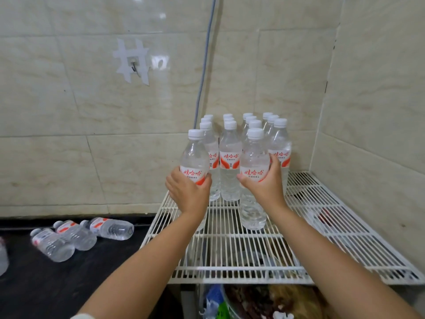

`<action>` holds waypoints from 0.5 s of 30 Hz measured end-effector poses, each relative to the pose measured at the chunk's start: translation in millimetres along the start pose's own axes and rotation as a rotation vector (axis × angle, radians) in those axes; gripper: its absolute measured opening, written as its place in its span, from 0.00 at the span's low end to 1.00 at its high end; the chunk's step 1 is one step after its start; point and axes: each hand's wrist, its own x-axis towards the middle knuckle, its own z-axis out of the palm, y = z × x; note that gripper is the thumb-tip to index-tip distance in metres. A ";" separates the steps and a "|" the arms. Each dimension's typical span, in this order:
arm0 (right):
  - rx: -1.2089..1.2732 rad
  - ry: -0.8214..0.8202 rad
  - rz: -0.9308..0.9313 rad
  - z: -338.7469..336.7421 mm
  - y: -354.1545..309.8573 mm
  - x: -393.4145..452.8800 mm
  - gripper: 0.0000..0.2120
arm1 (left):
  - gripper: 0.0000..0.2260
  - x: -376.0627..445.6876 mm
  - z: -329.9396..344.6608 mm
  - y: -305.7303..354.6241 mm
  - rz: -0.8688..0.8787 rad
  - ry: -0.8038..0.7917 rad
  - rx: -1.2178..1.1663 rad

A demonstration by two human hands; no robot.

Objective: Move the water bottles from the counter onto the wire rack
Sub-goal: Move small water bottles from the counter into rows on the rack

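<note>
Two water bottles are being held upright over the wire rack (pixel 345 224); the left bottle (pixel 194 155) is gripped around its label by the left hand (pixel 187 192), and the right bottle (pixel 254 171) is gripped likewise by the right hand (pixel 268 183), both hands being closed around their loads. The greatest risk is judged to lie in the rack's open bars; a base set down across a gap or at a slant could tip, and the standing bottles (pixel 230 157) packed in rows at the back corner could be knocked over in turn, since the held pair is just in front of them and nearly touching. A slip is also possible if the thin plastic is squeezed too lightly. Whether the left bottle's base already rests on the bars cannot be told, as it is hidden by the forearm; the right bottle's base appears to be at the bars. Three loose bottles (pixel 80 236) are seen lying on their sides on the dark counter (pixel 69 284), well apart from both hands and to the left of the rack; a further one may be cut off at the left edge.
</note>
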 end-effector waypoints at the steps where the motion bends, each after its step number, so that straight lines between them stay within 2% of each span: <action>1: 0.007 -0.007 0.004 3.1 -1.0 0.9 0.42 | 0.32 1.1 2.5 2.4 -0.019 0.006 0.002; 8: 0.095 -0.105 -0.030 18.9 -5.7 16.2 0.35 | 0.34 4.7 28.4 17.7 -0.080 -0.016 -0.035; 15: 0.106 -0.255 0.043 18.1 3.1 33.0 0.33 | 0.37 6.3 47.3 13.6 -0.109 -0.071 0.005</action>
